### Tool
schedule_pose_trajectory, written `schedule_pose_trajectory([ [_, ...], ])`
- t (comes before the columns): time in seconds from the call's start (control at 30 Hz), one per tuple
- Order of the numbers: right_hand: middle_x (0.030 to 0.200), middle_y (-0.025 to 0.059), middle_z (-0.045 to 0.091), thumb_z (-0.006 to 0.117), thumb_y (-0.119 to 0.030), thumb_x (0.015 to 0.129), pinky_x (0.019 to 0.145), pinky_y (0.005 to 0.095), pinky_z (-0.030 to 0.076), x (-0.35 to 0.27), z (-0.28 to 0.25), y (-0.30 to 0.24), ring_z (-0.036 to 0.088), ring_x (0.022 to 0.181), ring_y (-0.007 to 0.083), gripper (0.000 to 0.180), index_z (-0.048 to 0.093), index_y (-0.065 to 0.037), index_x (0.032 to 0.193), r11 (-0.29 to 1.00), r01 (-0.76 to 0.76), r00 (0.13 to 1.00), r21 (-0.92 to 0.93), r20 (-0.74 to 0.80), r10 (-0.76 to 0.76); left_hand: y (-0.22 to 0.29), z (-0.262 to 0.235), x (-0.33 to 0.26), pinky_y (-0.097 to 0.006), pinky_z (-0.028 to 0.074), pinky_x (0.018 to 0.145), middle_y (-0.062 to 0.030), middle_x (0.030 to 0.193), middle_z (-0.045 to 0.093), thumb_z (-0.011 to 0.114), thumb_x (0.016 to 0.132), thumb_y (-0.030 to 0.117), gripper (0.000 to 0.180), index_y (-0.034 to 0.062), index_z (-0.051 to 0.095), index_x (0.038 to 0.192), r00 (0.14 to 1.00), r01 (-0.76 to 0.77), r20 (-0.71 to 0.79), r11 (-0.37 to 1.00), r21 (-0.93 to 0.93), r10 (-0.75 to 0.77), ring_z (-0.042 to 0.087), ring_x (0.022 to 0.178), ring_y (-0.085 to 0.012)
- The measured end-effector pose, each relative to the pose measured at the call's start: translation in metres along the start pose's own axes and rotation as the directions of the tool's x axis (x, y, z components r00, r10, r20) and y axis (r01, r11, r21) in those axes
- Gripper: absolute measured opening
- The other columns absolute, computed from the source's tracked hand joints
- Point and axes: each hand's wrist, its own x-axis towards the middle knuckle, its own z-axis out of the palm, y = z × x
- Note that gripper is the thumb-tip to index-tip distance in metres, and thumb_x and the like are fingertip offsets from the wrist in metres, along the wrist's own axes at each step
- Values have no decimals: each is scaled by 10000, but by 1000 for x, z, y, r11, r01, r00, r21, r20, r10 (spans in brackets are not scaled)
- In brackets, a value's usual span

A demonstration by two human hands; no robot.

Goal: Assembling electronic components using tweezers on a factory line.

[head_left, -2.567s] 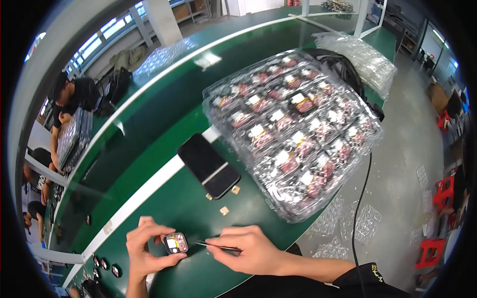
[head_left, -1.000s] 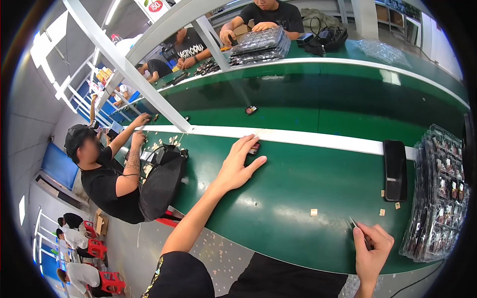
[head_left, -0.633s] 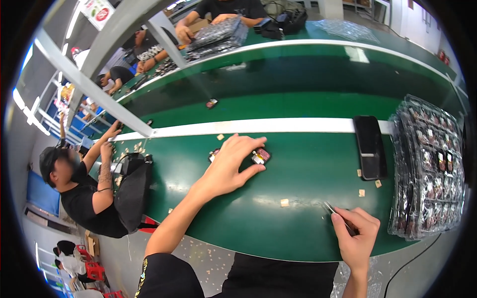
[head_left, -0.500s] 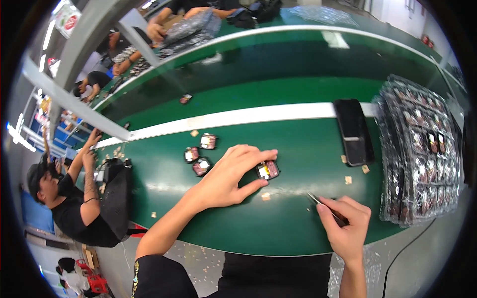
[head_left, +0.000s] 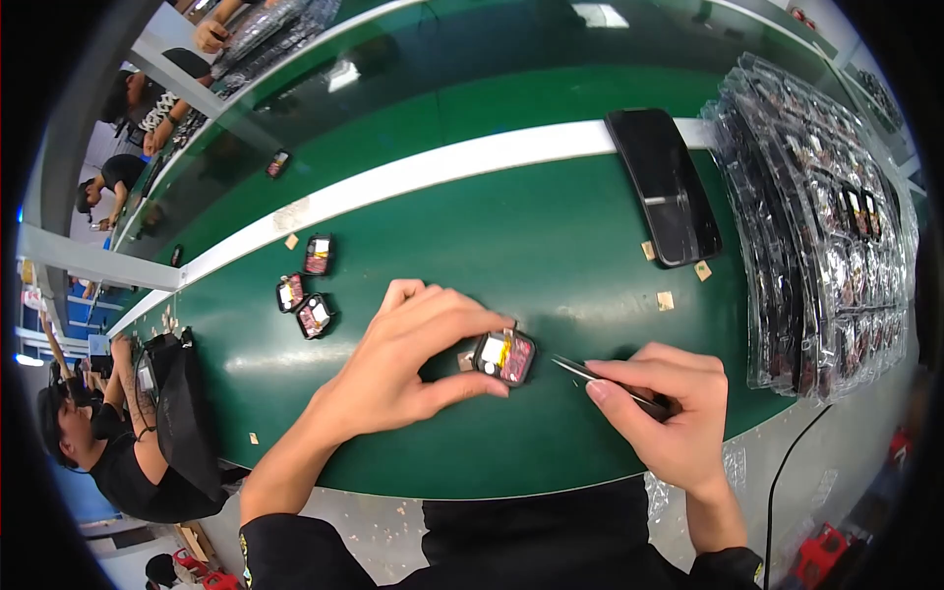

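Note:
Between the thumb and fingers of my left hand (head_left: 413,359) sits a small black square electronic device (head_left: 505,356), its inside exposed with a white part, a yellow strip and a reddish board. My right hand (head_left: 674,408) pinches a pair of metal tweezers (head_left: 615,385), whose tips point left toward the device and stay a little apart from it. Three similar devices lie in a cluster beyond my left wrist, one of them an open black case (head_left: 318,254). A small tan square (head_left: 466,362) is partly tucked beside the held device.
A black phone (head_left: 667,187) leans over the white ledge (head_left: 413,177). Stacked clear plastic trays (head_left: 806,236) holding devices stand at the right edge. Several tan squares (head_left: 665,301) are scattered on the green table (head_left: 413,462). A co-worker (head_left: 128,433) sits at the left.
The view has shifted, so the table things appear farther left and higher. My right hand has brought the tweezers closer to the device, which my left hand still holds.

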Motion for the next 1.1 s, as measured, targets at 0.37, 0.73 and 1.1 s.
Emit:
schedule_pose_trajectory([
  [0.37, 709, 47, 669, 839, 70, 830, 442, 285, 377, 17, 17, 6, 538, 483, 105, 171, 827, 24, 994, 996, 65, 989, -54, 136, -57, -2, 9, 3, -371, 361, 871, 2, 901, 698, 1006, 702, 408, 615, 67, 847, 1189, 999, -37, 16, 999, 7, 37, 588, 793, -170],
  [0.73, 727, 47, 629, 857, 89, 775, 470, 308, 444, 16, 19, 9, 591, 532, 176, 248, 822, 23, 1012, 970, 192, 980, -150, 90, -180, -3, 10, 3, -374, 373, 858, -11, 892, 723, 1016, 653, 454, 669, 38, 840, 1147, 1000, -24, 13, 999, 32, 23, 576, 743, -175],
  [1.1, 764, 44, 591, 861, 109, 751, 481, 325, 462, 14, 30, 18, 607, 573, 172, 283, 806, 60, 1024, 902, 362, 931, -237, 40, -363, -4, 7, 5, -375, 379, 864, -15, 886, 731, 1017, 645, 461, 656, 42, 832, 1115, 999, -1, 38, 999, 40, 0, 583, 740, -180],
])
